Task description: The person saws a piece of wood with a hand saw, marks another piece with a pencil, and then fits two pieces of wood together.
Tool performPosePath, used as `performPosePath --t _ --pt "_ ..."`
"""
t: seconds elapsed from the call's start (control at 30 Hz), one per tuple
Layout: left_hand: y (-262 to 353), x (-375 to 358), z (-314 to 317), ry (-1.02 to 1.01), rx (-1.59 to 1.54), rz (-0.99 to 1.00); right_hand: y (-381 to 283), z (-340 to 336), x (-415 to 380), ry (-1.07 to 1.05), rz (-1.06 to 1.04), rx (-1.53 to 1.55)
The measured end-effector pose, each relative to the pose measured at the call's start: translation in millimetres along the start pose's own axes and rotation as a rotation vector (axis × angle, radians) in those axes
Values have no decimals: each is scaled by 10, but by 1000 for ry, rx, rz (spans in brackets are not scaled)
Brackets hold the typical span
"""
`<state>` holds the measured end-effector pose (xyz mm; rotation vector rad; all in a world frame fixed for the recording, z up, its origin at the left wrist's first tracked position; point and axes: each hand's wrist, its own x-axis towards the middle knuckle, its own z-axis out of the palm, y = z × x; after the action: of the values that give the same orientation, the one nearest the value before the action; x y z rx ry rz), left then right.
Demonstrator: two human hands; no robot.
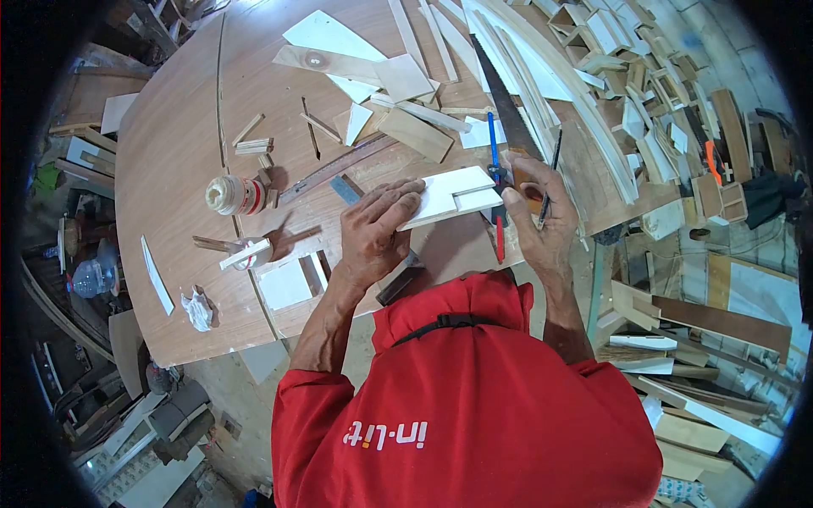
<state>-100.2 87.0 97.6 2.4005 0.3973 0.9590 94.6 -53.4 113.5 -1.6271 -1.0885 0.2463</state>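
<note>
My left hand (379, 222) grips the left part of a white board (457, 184), fingers on top. A rectangular notch shows at the board's right end. Beside that end is my right hand (546, 216), thumb close to the edge and fingers curled, with a thin dark pencil-like stick (555, 157) held among them. Between the board and this hand, a blue clamp-like tool (494, 140) and a red stick (500, 240) lie on the brown table (178, 152). A dark-handled tool (400, 281) lies below my left hand, partly hidden.
A handsaw (508, 97) lies beyond my right hand, near long wood strips (593, 135) and offcuts (415, 135). On the left are a glue jar (229, 195), a cup with sticks (251, 254) and crumpled white material (199, 310). Wood scraps (660, 110) fill the right side.
</note>
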Motion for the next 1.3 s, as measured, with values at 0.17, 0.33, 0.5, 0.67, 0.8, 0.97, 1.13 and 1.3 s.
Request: performPosePath --t 0.17,0.33,0.5,0.67,0.8,0.97,1.13,1.3 --pt "6 -25 58 89 123 72 71 76 -75 179 159 189" --pt "-63 -64 132 149 226 138 53 228 -250 131 620 508" --pt "-72 -66 197 110 347 219 -128 455 -302 -79 864 759" --pt "-81 -140 193 65 369 237 -170 635 -282 -61 864 909" --pt "-74 -235 232 76 409 86 -132 635 -294 -34 794 871" --pt "119 -351 159 307 -691 -738 -17 588 -285 -48 597 721" --pt "106 -298 184 199 -1444 -1064 1 632 -311 -122 511 647" --pt "102 -211 422 300 -1321 -1064 58 605 -346 -196 465 561"
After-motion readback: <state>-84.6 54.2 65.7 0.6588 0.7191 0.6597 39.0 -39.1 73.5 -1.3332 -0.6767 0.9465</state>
